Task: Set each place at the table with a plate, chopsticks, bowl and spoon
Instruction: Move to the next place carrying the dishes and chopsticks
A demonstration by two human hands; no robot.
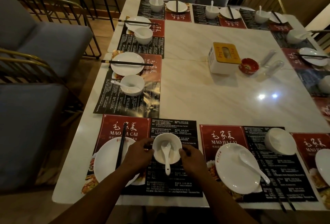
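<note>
Two hands hold one white bowl [174, 143] between them, on the near placemat [125, 127] at the table's edge. The left hand [137, 154] has its fingers curled against the left side of the bowl. The right hand [192, 157] grips the right side in the same way, so the bowl sits directly between both hands. A white spoon [167, 159] lies inside the bowl, with its handle over the near rim. Just left of the left hand is a white plate [105, 163], and black chopsticks [121, 145] lie across it. At the next place to the right, a second spoon [253, 166] lies on a second plate [232, 175], and a second bowl [279, 140] stands beyond them.
</note>
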